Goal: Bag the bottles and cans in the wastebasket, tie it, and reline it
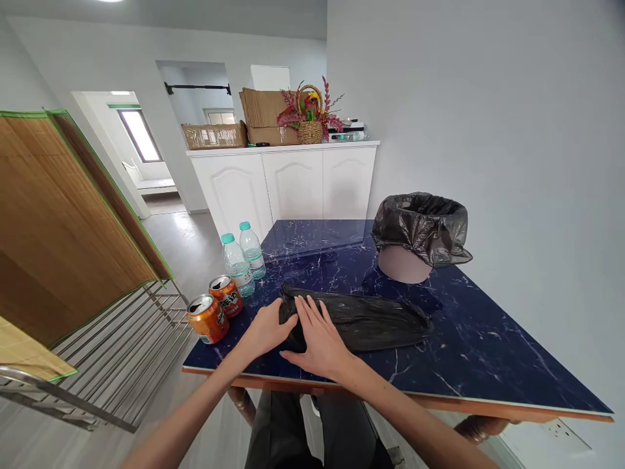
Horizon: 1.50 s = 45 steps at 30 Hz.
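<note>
We see the black bag (378,322) near the table's (478,352) front edge, our outstretched right hand (318,340) upon its left end, our left hand (266,327) curled there, grip indiscernible.

The left hand (268,326) and right hand (319,342) look slim-fingered and bare, like the slender forearms (393,400) behind them. Down below I see plain trousers (276,430), charcoal to black, lightly creased.
</note>
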Motion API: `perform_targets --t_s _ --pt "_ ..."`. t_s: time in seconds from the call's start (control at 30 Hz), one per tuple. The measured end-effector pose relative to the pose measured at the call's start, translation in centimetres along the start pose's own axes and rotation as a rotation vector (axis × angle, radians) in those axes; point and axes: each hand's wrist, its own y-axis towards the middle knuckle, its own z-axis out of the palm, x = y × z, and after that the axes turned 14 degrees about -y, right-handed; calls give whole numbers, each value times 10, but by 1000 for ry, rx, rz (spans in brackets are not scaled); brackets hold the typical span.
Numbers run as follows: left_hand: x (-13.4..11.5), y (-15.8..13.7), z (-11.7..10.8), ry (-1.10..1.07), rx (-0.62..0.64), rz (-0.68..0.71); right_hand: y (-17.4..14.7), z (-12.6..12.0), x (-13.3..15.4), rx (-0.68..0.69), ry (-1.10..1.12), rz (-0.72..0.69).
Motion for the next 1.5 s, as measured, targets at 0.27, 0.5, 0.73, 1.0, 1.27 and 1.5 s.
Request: perform_targets --t_s 0.27,0.5,0.73,1.0,1.27,1.5 --pt "-41 -55 -19 -424 -371 422 -10 -15 24 -224 837 332" --pt "-34 -49 17 -131 -43 738 -49 -34 -5 -292 1318 790" --pt "-51 3 65 24 247 787 -87 -43 -77 -462 520 685" --pt "-65 29 99 -23 373 912 -121 -59 -50 -575 -167 312" --pt "-62 23 89 -178 447 767 -154 -22 -55 -322 -272 227" --pt "-40 15 64 -250 406 778 -158 -26 -86 -339 -260 168"
